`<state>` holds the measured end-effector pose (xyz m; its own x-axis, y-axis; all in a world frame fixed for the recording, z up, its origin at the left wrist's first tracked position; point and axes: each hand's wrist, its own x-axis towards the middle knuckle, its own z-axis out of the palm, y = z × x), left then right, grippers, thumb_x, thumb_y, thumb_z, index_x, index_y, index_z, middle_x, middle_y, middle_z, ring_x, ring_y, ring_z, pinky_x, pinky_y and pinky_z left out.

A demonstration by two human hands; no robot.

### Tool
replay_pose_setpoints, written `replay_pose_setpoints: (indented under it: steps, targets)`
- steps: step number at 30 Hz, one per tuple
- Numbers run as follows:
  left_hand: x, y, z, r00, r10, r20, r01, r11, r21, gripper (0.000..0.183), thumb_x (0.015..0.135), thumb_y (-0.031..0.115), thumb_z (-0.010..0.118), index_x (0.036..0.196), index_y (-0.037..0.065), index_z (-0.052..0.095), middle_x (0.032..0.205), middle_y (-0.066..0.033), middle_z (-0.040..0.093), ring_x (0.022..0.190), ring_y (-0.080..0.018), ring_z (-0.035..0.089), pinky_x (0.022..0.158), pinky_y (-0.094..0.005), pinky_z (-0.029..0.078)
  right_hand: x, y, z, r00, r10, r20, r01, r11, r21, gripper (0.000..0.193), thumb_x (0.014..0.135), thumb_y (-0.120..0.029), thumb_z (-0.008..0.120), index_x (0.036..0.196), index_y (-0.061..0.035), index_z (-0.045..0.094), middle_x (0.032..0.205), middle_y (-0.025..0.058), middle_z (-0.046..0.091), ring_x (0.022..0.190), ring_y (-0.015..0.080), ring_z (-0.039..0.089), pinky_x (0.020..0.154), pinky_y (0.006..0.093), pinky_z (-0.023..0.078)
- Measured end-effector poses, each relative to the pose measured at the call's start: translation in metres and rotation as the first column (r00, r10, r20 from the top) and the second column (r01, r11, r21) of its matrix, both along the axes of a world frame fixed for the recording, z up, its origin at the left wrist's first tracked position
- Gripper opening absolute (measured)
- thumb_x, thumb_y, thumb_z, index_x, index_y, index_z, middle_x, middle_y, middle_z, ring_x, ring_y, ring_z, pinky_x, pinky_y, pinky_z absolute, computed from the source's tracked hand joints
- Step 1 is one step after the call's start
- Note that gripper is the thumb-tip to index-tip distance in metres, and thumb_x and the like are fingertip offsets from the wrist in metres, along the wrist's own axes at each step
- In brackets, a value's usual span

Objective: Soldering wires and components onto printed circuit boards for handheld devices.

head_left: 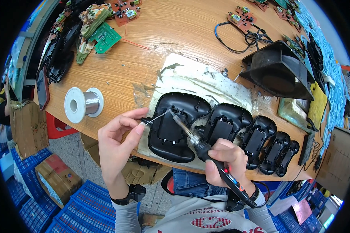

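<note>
My right hand [228,161] is wrapped round a black soldering iron [201,149] with a small red light on its handle. The iron's tip rests at the upper part of a black game controller shell [169,147], the leftmost of a row. Between the thumb and fingers of my left hand [118,136] is a thin silvery solder wire [157,117], and its far end meets the iron's tip. To the right lie more black controller shells [228,120], inner sides up, several in all. They look smaller toward the right edge.
A white spool of solder wire [77,105] stands at the left. A green circuit board [107,38] lies beyond it. On the right are a black box-shaped fan [278,70], a yellow glove [319,103] and a looped black cable [256,37]. A whitish cloth [190,79] lies under the shells.
</note>
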<state>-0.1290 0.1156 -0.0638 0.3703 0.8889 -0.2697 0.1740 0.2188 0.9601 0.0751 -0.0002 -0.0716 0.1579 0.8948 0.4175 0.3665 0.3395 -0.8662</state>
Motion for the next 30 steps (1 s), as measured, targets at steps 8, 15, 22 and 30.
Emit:
replay_pose_setpoints:
  steps: [8,15,22,30]
  targets:
    - [-0.027,-0.018,0.011,0.992,-0.109,-0.065,0.116,0.988,0.105,0.006,0.072,0.001,0.069,0.073,0.000,0.064,0.124,-0.0212,0.055,0.115,-0.0236,0.051,0.092,-0.0323,0.038,0.016,-0.033,0.015,0.993,-0.054,-0.101,0.049,0.998,-0.045,0.018,0.074,-0.006,0.063,0.082,0.0010,0.049,0.058,0.0098,0.055,0.042,0.0176,0.047,0.039,0.0297,0.035]
    - [-0.019,-0.019,0.012,0.962,-0.218,-0.167,0.238,0.965,0.107,0.009,0.068,0.004,0.072,0.069,-0.001,0.064,0.118,-0.0160,0.060,0.110,-0.0245,0.051,0.094,-0.0348,0.038,0.014,-0.035,0.007,0.992,-0.005,-0.123,0.002,1.000,-0.022,0.015,0.072,-0.002,0.062,0.080,0.0035,0.050,0.057,0.0118,0.056,0.039,0.0178,0.046,0.037,0.0298,0.035]
    - [-0.018,-0.017,0.013,0.962,-0.215,-0.169,0.234,0.967,0.104,0.010,0.068,0.005,0.072,0.069,0.000,0.064,0.117,-0.0159,0.061,0.111,-0.0247,0.051,0.095,-0.0356,0.038,0.012,-0.034,0.005,0.991,-0.012,-0.135,0.008,1.000,-0.027,0.013,0.071,-0.001,0.063,0.077,0.0039,0.052,0.058,0.0116,0.057,0.040,0.0181,0.048,0.039,0.0290,0.038]
    - [-0.019,-0.017,0.013,0.959,-0.221,-0.175,0.239,0.967,0.090,0.010,0.069,0.006,0.072,0.069,0.000,0.064,0.117,-0.0161,0.061,0.113,-0.0243,0.049,0.098,-0.0367,0.035,0.012,-0.033,0.005,0.994,-0.006,-0.113,0.000,0.999,-0.050,0.013,0.072,-0.001,0.063,0.076,0.0035,0.052,0.059,0.0112,0.057,0.043,0.0180,0.051,0.041,0.0283,0.040]
